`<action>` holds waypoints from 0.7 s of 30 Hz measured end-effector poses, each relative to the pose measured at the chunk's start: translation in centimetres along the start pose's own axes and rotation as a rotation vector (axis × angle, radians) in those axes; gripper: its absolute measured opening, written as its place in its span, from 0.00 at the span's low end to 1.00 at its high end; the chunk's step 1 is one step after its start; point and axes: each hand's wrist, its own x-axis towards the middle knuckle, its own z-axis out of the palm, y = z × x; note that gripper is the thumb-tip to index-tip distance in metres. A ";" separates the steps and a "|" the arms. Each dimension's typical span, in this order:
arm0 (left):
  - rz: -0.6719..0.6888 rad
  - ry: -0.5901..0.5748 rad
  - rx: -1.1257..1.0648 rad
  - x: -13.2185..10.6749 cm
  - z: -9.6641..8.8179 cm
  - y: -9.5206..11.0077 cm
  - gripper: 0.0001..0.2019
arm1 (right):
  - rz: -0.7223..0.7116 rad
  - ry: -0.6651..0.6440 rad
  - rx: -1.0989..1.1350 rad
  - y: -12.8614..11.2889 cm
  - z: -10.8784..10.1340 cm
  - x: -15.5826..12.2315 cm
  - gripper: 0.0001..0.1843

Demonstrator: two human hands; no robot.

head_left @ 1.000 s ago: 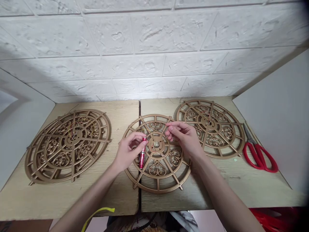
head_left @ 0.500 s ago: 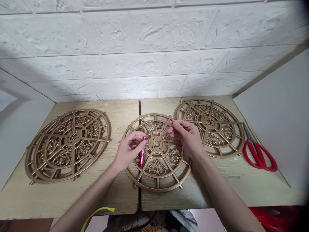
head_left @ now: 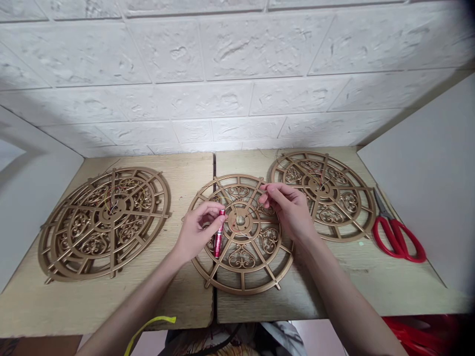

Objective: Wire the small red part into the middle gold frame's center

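Note:
Between the thumb and fingers of my left hand (head_left: 198, 230) is a slim, shiny red tube (head_left: 218, 240) with a silver band, its lower end slanting down over the left side of the middle gold scrollwork ring (head_left: 243, 278). My right hand (head_left: 287, 205) is pinched above that ring's upper right, closed on a thin wire (head_left: 257, 210); the wire's tip is too fine to make out. Yellow and red wires come up from the ring's hub (head_left: 237, 225) and spread toward both hands. The ring lies flat across the table's seam.
Stacked gold rings (head_left: 107, 222) with wires lie on the left. Another wired gold ring (head_left: 326, 195) lies at the right, beside red-handled scissors (head_left: 399, 237). A white brick-patterned wall (head_left: 226, 54) stands behind the table (head_left: 181, 291). A yellow strip (head_left: 152, 321) hangs near the front edge.
Both hands keep nearly the same place and hold. My right hand has shifted very slightly, its fingers still pinched on the wire.

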 end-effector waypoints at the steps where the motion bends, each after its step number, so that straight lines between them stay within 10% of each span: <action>1: -0.001 -0.001 0.001 0.0 0.0 0.0 0.09 | -0.001 0.002 -0.003 0.0 0.0 0.0 0.07; 15: -0.030 0.009 -0.014 -0.1 0.1 0.3 0.10 | -0.148 0.146 -0.180 -0.8 -0.9 0.2 0.09; 21: -0.023 0.009 0.008 -0.1 0.0 0.3 0.10 | -0.079 -0.217 -0.519 -1.2 -1.7 0.2 0.09</action>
